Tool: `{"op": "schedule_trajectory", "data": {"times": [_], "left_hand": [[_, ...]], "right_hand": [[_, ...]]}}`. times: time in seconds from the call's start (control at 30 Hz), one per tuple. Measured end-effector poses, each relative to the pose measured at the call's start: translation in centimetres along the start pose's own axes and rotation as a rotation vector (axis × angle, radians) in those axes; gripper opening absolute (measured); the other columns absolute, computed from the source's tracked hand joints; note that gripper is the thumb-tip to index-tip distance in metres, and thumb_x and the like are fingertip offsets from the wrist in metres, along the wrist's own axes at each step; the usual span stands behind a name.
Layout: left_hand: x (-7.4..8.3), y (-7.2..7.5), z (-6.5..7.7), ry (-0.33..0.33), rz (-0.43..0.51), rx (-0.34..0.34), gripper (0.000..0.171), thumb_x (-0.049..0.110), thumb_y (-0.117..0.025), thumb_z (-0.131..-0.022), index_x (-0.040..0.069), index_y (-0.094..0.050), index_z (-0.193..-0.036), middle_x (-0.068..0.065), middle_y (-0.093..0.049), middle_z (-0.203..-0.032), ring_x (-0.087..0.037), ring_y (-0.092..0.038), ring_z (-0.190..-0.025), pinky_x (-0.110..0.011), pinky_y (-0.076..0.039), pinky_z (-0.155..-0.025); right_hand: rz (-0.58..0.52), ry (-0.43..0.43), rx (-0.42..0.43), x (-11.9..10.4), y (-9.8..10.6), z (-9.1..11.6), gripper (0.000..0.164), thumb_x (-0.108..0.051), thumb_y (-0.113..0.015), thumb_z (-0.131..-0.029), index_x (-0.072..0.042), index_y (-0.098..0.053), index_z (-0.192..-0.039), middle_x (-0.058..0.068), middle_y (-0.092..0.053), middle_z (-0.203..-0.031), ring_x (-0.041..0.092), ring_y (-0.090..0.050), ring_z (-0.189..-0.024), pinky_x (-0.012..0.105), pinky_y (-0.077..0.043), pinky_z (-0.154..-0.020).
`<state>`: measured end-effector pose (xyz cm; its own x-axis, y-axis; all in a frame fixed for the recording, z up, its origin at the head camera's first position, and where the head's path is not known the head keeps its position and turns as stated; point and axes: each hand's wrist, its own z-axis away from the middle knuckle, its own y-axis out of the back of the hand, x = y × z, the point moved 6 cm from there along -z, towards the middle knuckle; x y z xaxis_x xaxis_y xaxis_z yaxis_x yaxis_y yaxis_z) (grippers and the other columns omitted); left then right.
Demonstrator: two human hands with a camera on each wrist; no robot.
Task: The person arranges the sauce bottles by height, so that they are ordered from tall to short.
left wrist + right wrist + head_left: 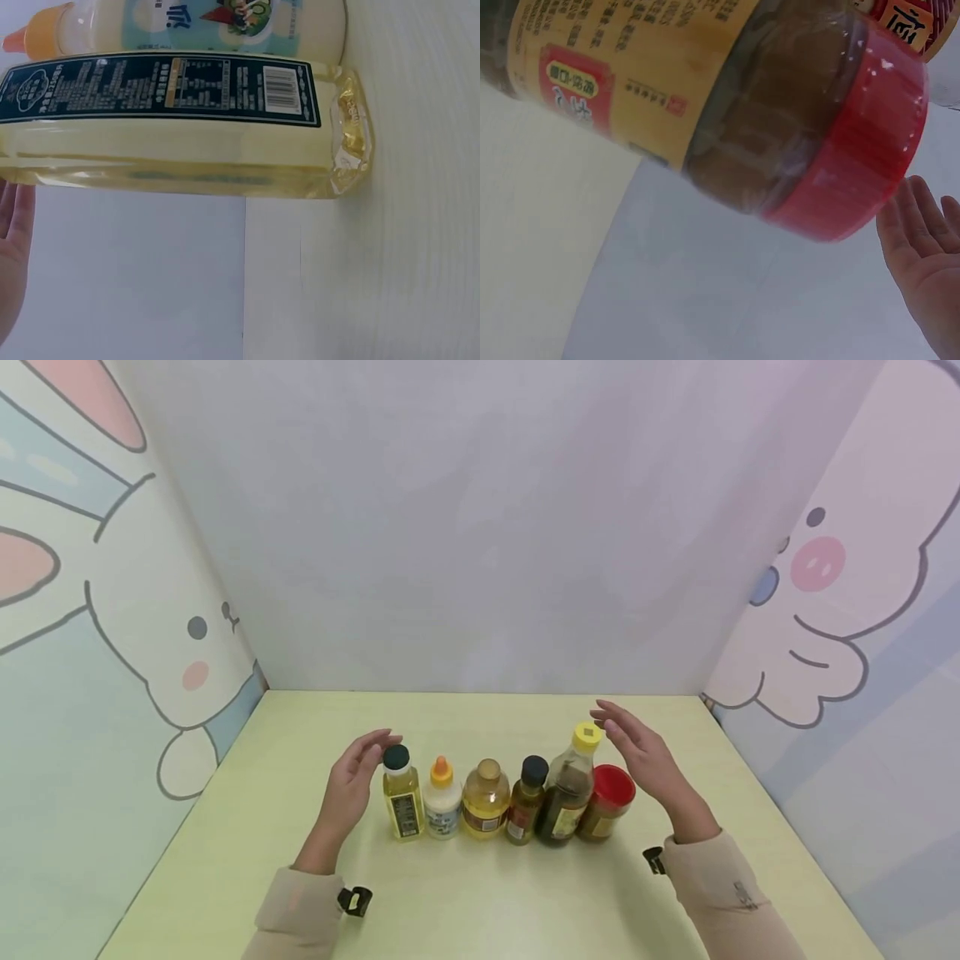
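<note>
My left hand [351, 783] is raised at the left end of a row of bottles, its fingers beside the dark green cap of a clear bottle of yellow oil [406, 806]. Whether it touches that cap I cannot tell. At the other end my right hand [643, 760] hovers above the red-lidded jar [602, 810], fingertips near the yellow cap of a tall bottle of dark liquid [567, 785]. Its fingers [922, 225] look extended in the right wrist view, with nothing held. Between them stand a white squeeze bottle [442, 806] with an orange tip, a gold-capped bottle [486, 802] and a small black-capped bottle [526, 806].
All the containers stand upright, close together, on a pale yellow table [480, 910]. A plain light wall [480, 527] rises behind its far edge. Side panels carry cartoon animals, a rabbit [150, 602] at left and a pink-cheeked figure [840, 560] at right.
</note>
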<state>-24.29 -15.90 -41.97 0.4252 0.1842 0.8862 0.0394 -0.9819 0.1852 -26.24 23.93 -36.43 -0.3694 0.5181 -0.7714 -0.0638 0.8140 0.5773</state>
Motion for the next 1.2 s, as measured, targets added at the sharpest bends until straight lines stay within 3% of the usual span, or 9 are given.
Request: {"op": "schedule_trajectory", "data": {"times": [0.13, 0.23, 0.37, 0.47, 0.6, 0.77, 0.93, 1.2], "left_hand": [[0.5, -0.2, 0.3, -0.062, 0.036, -0.009, 0.029, 0.008, -0.043, -0.106, -0.005, -0.054, -0.129, -0.017, -0.063, -0.122, -0.003, -0.054, -0.116, -0.017, -0.038, -0.099], [0.7, -0.3, 0.4, -0.091, 0.042, -0.017, 0.027, 0.004, -0.044, -0.104, -0.005, -0.055, -0.127, -0.005, -0.065, -0.120, -0.004, -0.055, -0.115, -0.017, -0.039, -0.099], [0.7, -0.6, 0.5, -0.121, 0.074, -0.027, 0.026, -0.001, -0.045, -0.102, -0.007, -0.055, -0.125, 0.010, -0.064, -0.118, -0.005, -0.057, -0.111, -0.018, -0.042, -0.096], [0.8, -0.7, 0.5, -0.143, 0.103, -0.033, 0.026, -0.006, -0.046, -0.100, -0.009, -0.054, -0.125, 0.010, -0.064, -0.117, -0.006, -0.059, -0.109, -0.019, -0.045, -0.093], [0.7, -1.0, 0.5, -0.138, 0.112, -0.039, 0.027, -0.007, -0.050, -0.098, -0.009, -0.053, -0.125, 0.002, -0.065, -0.117, -0.006, -0.060, -0.107, -0.020, -0.047, -0.091], [0.5, -1.2, 0.5, -0.111, 0.106, -0.037, 0.030, -0.009, -0.054, -0.096, -0.008, -0.053, -0.126, -0.019, -0.064, -0.117, -0.006, -0.059, -0.109, -0.020, -0.045, -0.095], [0.7, -1.2, 0.4, -0.125, 0.087, -0.029, 0.031, -0.016, -0.054, -0.092, -0.012, -0.054, -0.123, -0.028, -0.062, -0.113, -0.005, -0.060, -0.104, -0.018, -0.044, -0.094], [3.5, -1.3, 0.4, -0.173, 0.063, -0.042, 0.025, -0.019, -0.054, -0.089, -0.016, -0.054, -0.114, -0.030, -0.063, -0.105, -0.003, -0.059, -0.099, -0.017, -0.046, -0.088]], "right_hand": [[-0.057, 0.087, 0.003, -1.3, -0.1, 0.2, 0.041, -0.013, -0.040, -0.107, -0.004, -0.041, -0.146, 0.018, -0.054, -0.136, 0.023, -0.052, -0.121, 0.028, -0.042, -0.100], [-0.092, 0.144, 0.004, -2.0, -0.2, 0.3, 0.038, -0.009, -0.040, -0.106, -0.002, -0.045, -0.143, 0.018, -0.056, -0.132, 0.008, -0.052, -0.118, 0.016, -0.041, -0.094], [-0.125, 0.169, -0.006, -2.5, -0.4, 0.4, 0.035, -0.008, -0.040, -0.106, 0.000, -0.048, -0.139, 0.020, -0.059, -0.128, -0.001, -0.051, -0.116, 0.018, -0.043, -0.094], [-0.151, 0.178, -0.022, -2.7, -0.7, 0.4, 0.034, -0.006, -0.040, -0.105, 0.003, -0.049, -0.137, 0.022, -0.059, -0.126, 0.001, -0.052, -0.115, 0.021, -0.044, -0.093], [-0.228, 0.195, -0.051, -2.9, -1.2, 0.4, 0.033, -0.003, -0.044, -0.103, 0.005, -0.049, -0.135, 0.024, -0.060, -0.123, 0.004, -0.056, -0.112, 0.020, -0.046, -0.091], [-0.346, 0.189, -0.084, -3.0, -1.6, 0.4, 0.030, 0.000, -0.052, -0.100, -0.002, -0.056, -0.129, 0.012, -0.065, -0.116, 0.014, -0.062, -0.105, 0.024, -0.051, -0.088], [-0.342, 0.160, -0.081, -2.6, -1.7, 0.3, 0.029, 0.003, -0.058, -0.096, 0.003, -0.056, -0.125, 0.012, -0.066, -0.110, 0.025, -0.064, -0.099, 0.028, -0.053, -0.085], [-0.300, 0.070, -0.053, -2.7, -1.5, 0.3, 0.032, -0.003, -0.062, -0.095, 0.009, -0.056, -0.124, 0.017, -0.068, -0.111, 0.012, -0.065, -0.099, 0.026, -0.053, -0.084]]}}
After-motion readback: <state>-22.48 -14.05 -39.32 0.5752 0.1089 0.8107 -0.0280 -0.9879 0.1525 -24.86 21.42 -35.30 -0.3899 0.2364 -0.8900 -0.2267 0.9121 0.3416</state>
